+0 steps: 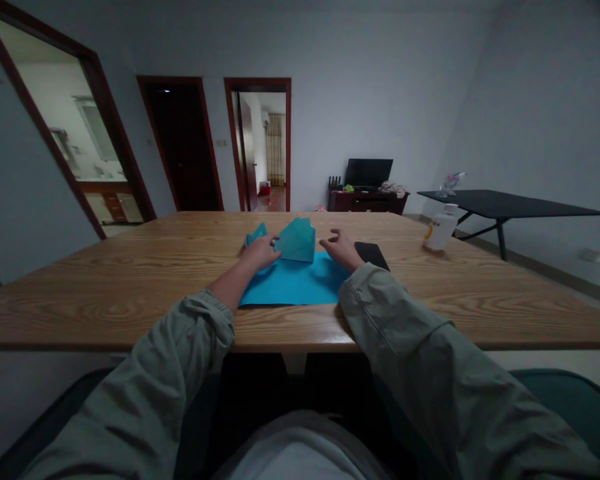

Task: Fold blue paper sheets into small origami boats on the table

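Note:
A folded piece of teal paper stands upright, its top coming to angled points. My left hand is at its left edge, thumb and fingers closed on the paper there. To the right of it, my right hand hovers with thumb and fingers apart, holding nothing. Under both hands lies a flat bright blue sheet on the wooden table. Another folded teal paper piece sits just behind my left hand, partly hidden by it.
A dark flat object lies beside my right wrist on the wooden table. Farther right stands a white bottle. Beyond the table are a black folding table and a low cabinet bearing a screen.

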Action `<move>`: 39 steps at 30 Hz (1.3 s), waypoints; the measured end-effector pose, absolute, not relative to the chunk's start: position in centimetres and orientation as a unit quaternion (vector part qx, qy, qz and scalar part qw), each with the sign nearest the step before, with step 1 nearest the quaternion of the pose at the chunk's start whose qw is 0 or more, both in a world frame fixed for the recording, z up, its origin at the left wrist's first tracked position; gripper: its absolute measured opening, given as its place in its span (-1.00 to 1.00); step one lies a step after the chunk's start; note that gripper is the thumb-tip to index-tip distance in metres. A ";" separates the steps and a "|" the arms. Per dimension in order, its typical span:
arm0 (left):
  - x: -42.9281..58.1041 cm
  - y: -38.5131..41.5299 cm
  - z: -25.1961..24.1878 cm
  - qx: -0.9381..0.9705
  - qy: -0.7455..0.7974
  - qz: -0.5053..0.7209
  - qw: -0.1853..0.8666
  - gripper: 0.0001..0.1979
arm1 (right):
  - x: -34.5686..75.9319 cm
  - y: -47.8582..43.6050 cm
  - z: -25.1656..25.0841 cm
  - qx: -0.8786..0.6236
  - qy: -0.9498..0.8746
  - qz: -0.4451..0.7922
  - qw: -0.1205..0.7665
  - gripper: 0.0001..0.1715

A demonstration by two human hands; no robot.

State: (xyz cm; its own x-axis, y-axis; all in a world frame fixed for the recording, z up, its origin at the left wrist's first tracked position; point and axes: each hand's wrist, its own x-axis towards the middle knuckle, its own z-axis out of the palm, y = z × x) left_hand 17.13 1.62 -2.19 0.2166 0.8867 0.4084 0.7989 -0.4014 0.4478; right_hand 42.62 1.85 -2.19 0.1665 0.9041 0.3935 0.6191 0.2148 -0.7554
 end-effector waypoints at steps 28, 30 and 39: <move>16.8 2.3 -2.8 0.776 0.589 0.214 0.073 -0.77 | 42.4 2.1 -2.9 -0.572 -0.664 0.129 0.464 -0.83; 16.8 2.0 -2.6 0.777 0.589 0.204 0.091 -0.67 | 42.4 2.4 -3.0 -0.562 -0.654 0.150 0.483 -0.83; 17.8 1.4 -2.2 0.737 0.521 0.326 0.283 -0.40 | 41.3 1.0 -1.9 -0.425 -0.547 0.380 0.613 -0.66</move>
State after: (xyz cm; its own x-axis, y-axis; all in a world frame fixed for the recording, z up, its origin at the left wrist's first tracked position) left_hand 17.85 1.35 -2.19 0.2455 0.9515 0.1854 0.5827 -0.2977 0.7562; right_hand 41.33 0.98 -1.90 0.1124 0.9309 0.3476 0.0006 0.3497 -0.9368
